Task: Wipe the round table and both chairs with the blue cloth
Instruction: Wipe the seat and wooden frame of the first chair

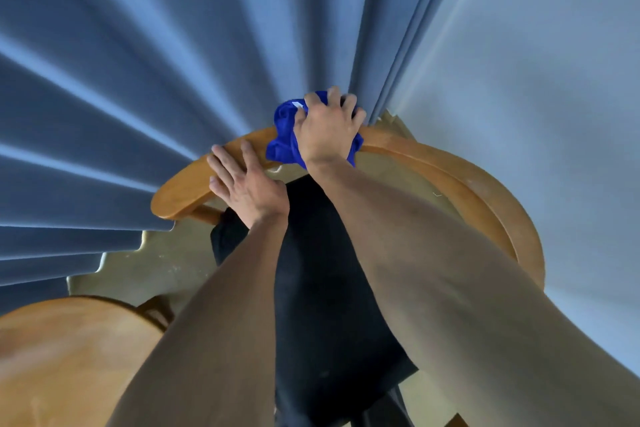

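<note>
A pleated blue-grey curtain (145,55) hangs across the left and centre, reaching down to the floor. A plain pale wall (540,80) stands to its right. Beneath them lies a yellowish floor (166,263).

The yellowish floor (162,263) carries a wooden chair (450,170) with a dark seat beside the wall, and the round table (62,357) at lower left.

Home dining corner — blue curtain (145,87), wooden chair (450,166), round table (69,357)
</note>
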